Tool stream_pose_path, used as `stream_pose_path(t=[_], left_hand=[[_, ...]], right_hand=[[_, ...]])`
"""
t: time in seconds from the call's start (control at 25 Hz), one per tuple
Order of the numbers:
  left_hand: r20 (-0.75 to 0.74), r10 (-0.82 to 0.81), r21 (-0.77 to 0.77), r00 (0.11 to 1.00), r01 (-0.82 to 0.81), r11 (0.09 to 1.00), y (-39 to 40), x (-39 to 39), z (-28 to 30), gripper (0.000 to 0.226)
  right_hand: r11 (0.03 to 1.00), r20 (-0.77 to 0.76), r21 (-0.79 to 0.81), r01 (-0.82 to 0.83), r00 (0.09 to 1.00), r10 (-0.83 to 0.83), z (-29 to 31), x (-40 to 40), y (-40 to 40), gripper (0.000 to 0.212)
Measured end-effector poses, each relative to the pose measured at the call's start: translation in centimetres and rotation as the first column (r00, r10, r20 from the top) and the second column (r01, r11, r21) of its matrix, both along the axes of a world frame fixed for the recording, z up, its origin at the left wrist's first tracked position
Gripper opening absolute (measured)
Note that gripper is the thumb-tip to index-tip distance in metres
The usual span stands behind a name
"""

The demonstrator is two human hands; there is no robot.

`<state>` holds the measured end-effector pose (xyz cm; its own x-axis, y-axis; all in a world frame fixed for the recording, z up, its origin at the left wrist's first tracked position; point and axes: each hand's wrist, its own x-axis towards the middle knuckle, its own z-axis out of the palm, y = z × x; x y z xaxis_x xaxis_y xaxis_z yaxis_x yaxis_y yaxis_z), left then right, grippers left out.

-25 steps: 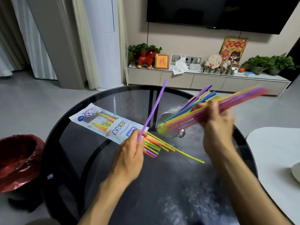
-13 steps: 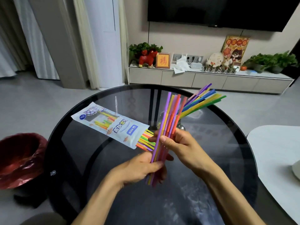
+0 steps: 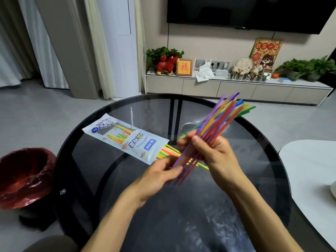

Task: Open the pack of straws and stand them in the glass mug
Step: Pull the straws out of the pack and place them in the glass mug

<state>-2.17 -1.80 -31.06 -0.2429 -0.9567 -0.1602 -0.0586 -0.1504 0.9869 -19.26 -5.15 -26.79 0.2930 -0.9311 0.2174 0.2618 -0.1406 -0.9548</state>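
Note:
A bundle of coloured straws (image 3: 221, 122) slants up to the right above the round black glass table (image 3: 94, 171). My right hand (image 3: 214, 153) grips the bundle around its middle. My left hand (image 3: 160, 173) touches the bundle's lower ends with its fingertips. The opened white straw pack (image 3: 125, 139) lies flat on the table to the left, with several straws (image 3: 166, 151) sticking out of its torn end. The glass mug (image 3: 188, 127) stands behind the bundle, mostly hidden by it and my right hand.
A red-lined waste bin (image 3: 23, 177) stands on the floor at the left. A white table (image 3: 309, 171) adjoins on the right. A thin clear plastic strip (image 3: 131, 115) lies on the table behind the pack.
My right hand brought its bundle down from the right to the centre. The left hand's purple straw joined it. Both hands now hold one bundle, tilted more to the right.

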Motion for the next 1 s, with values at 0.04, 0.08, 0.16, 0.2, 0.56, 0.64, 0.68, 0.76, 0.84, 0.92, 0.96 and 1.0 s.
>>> stream_pose_path(t=[0.04,0.08,0.16,0.2,0.56,0.64,0.68,0.76,0.84,0.92,0.96,1.0], left_hand=[[-0.012,0.151,-0.033,0.988,-0.151,0.988,-0.4,0.3,0.1,0.019],[-0.021,0.285,-0.041,0.958,-0.285,0.958,-0.8,0.7,0.1,0.015],[0.019,0.457,-0.056,0.889,-0.456,0.888,-1.2,1.3,-0.3,0.017],[0.039,0.493,-0.077,0.869,-0.489,0.869,-1.2,1.4,-0.4,0.019],[0.429,0.460,-0.355,0.777,-0.323,0.877,-1.3,0.8,-1.1,0.021],[0.427,0.438,-0.368,0.791,-0.291,0.883,-1.3,0.7,-0.9,0.020],[0.423,0.430,-0.376,0.798,-0.278,0.884,-1.2,0.7,-0.8,0.019],[0.418,0.427,-0.393,0.802,-0.265,0.881,-1.2,0.7,-0.6,0.018],[0.421,0.425,-0.394,0.802,-0.260,0.881,-1.3,0.8,-0.7,0.019],[0.421,0.421,-0.399,0.803,-0.253,0.881,-1.5,0.7,-0.7,0.020],[0.421,0.419,-0.399,0.804,-0.251,0.882,-1.5,0.7,-0.7,0.021],[0.422,0.418,-0.399,0.805,-0.249,0.882,-1.4,0.7,-0.7,0.021]], right_hand=[[0.998,0.014,-0.022,0.066,0.998,-0.065,-0.1,-0.5,-0.5,0.022],[0.993,-0.028,-0.047,0.112,0.993,-0.113,-0.5,-0.8,-0.8,0.019],[0.991,-0.151,-0.023,0.134,0.979,-0.136,-2.3,-0.8,-0.9,0.016],[0.990,-0.154,0.042,0.137,0.980,-0.129,-3.0,-0.6,-0.8,0.018],[0.822,0.455,0.228,0.522,0.689,-0.564,3.1,-0.5,-7.7,0.022],[0.757,0.395,0.247,0.604,0.651,-0.649,2.8,0.3,-9.4,0.023],[0.730,0.337,0.242,0.639,0.650,-0.681,2.5,0.8,-10.0,0.024],[0.698,0.242,0.231,0.678,0.655,-0.716,1.5,1.4,-10.4,0.024],[0.694,0.168,0.239,0.679,0.675,-0.719,0.4,1.9,-10.5,0.021],[0.710,0.065,0.243,0.661,0.719,-0.692,-0.3,2.3,-10.6,0.017],[0.712,0.003,0.252,0.655,0.736,-0.677,-0.5,2.4,-10.7,0.015],[0.709,-0.062,0.262,0.655,0.745,-0.664,-0.7,2.4,-10.8,0.013]])
